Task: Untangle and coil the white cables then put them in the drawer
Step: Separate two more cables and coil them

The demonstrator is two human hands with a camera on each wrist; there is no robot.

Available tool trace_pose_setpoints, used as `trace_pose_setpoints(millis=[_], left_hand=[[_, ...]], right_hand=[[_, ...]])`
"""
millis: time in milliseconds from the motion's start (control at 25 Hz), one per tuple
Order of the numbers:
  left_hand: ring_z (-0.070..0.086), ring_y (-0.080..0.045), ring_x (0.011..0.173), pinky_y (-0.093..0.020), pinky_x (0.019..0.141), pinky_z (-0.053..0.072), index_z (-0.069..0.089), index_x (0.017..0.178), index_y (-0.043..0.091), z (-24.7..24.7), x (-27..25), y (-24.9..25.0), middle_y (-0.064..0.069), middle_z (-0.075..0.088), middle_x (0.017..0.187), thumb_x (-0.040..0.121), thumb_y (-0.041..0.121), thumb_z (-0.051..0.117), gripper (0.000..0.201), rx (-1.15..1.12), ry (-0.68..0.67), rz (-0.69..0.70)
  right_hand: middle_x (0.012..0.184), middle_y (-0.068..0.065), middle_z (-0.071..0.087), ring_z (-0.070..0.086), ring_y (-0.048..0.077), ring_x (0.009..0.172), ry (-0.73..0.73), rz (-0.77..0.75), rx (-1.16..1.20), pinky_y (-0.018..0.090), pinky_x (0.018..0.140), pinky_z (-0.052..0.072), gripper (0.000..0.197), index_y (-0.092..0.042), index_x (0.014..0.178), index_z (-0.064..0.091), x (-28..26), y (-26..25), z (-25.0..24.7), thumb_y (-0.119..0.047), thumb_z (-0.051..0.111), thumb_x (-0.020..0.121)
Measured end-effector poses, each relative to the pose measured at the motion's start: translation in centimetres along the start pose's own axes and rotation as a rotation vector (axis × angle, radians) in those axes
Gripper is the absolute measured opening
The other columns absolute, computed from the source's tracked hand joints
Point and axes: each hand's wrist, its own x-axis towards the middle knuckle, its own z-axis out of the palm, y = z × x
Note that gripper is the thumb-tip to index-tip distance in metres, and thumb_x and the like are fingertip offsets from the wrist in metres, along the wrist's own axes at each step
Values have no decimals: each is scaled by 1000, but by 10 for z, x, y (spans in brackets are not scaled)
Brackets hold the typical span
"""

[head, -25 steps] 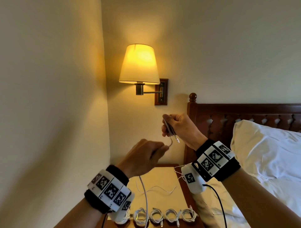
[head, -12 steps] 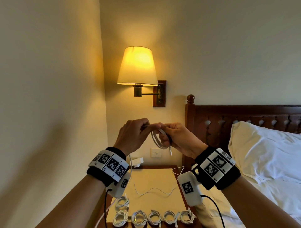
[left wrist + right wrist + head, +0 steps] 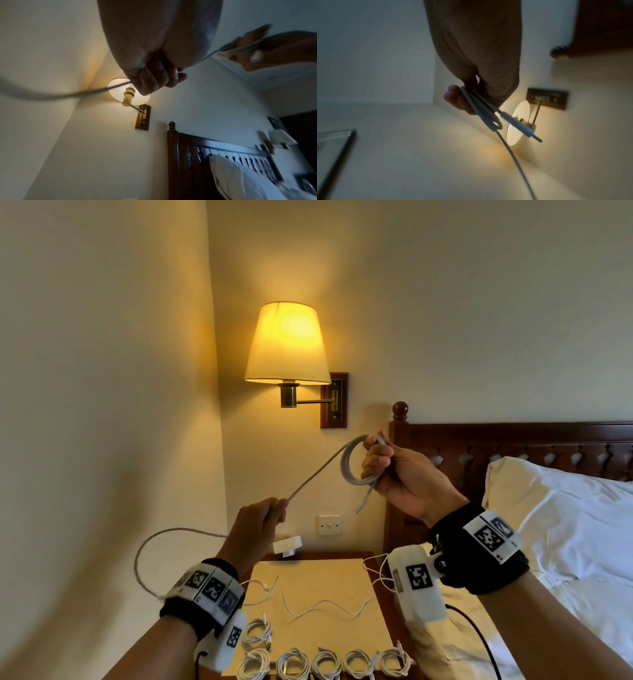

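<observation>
Winding in mid-air: the white cable (image 3: 318,470) runs taut between both hands, raised in front of the wall lamp (image 3: 287,344).
Right hand (image 3: 400,474): fingers curled round a small coil of the cable, up beside the headboard (image 3: 513,440), with the plug end hanging down below the loops.
Left hand (image 3: 255,525): lower and to the left, fist closed on the straight run of cable; the slack sweeps out behind the wrist in a wide, blurred loop.
Head view only: the tabletop (image 3: 325,580) below, with one loose cable (image 3: 325,607) snaking across it and a row of coiled cables (image 3: 325,664) along its near edge, one more coil stacked at the left. A white adapter (image 3: 287,546) sits at the far edge, and a pillow (image 3: 565,525) lies on the bed to the right.
Left wrist view only: the fingers (image 3: 150,79) wrapped round the cable from beneath, cable exiting left as a blur, and the other hand far off at upper right.
Right wrist view only: the loops lying across the fingertips (image 3: 453,97), and the connector (image 3: 517,125) jutting out toward the lamp, its metal tip plain to see.
Drawer: not visible in any view.
</observation>
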Motion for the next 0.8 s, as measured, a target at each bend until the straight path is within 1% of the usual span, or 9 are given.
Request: trace_pose_setpoints(millis=[120,200,280,360,440,520,600,720,800], left_hand=[[44,-9,50,-22,53,34,49,68,21,11,-25,9,6,46,55,102,36,35,40,87,-226,70],[46,-11,51,-25,53,37,48,70,22,18,-29,38,6,50,57,102,41,31,41,190,-374,184],[46,-8,51,-24,54,36,47,71,25,15,-24,75,10,48,58,102,42,30,39,214,-412,299],[44,-4,50,-21,53,30,46,74,29,2,-13,103,13,45,57,102,42,31,34,198,-357,339],[48,-2,54,-18,55,31,52,83,28,-12,2,114,15,50,64,102,40,33,29,221,-247,346],[53,-5,61,-25,57,40,58,92,23,-22,15,112,14,56,73,101,37,36,27,267,-109,386],[55,-9,64,-28,58,45,58,94,20,-25,23,105,12,57,75,100,38,39,27,272,-28,398],[54,-4,59,-12,56,38,55,105,19,-23,30,96,15,52,67,97,37,49,21,105,37,319],[56,-1,64,-9,59,40,55,118,16,-20,31,93,13,54,68,93,35,53,31,-49,45,260]], right_hand=[[63,-2,50,50,9,55,149,-99,-252,19,59,48,31,-8,91,58,3,-5,-4,-32,40,102],[66,0,53,52,11,57,147,-120,-415,21,60,51,30,-6,93,59,7,5,-2,-30,43,101],[66,3,57,56,14,58,127,-161,-717,26,63,53,29,-3,93,61,10,19,1,-27,46,101],[66,7,61,58,17,58,113,-183,-992,30,65,51,31,0,94,62,12,30,2,-27,48,100],[66,8,62,58,17,57,88,-187,-1094,27,61,50,33,2,94,63,11,35,-1,-28,49,100],[66,11,64,59,19,57,44,-189,-1112,27,60,50,36,3,91,63,9,33,-4,-28,48,100],[66,10,62,58,21,58,-10,-169,-1083,29,60,50,36,4,91,63,6,32,-3,-27,46,101],[64,5,58,54,16,56,-50,-124,-998,26,58,47,37,8,99,62,3,34,1,-25,44,101],[61,3,52,48,13,53,-35,-97,-915,24,56,43,40,10,105,61,3,35,3,-25,42,102]])
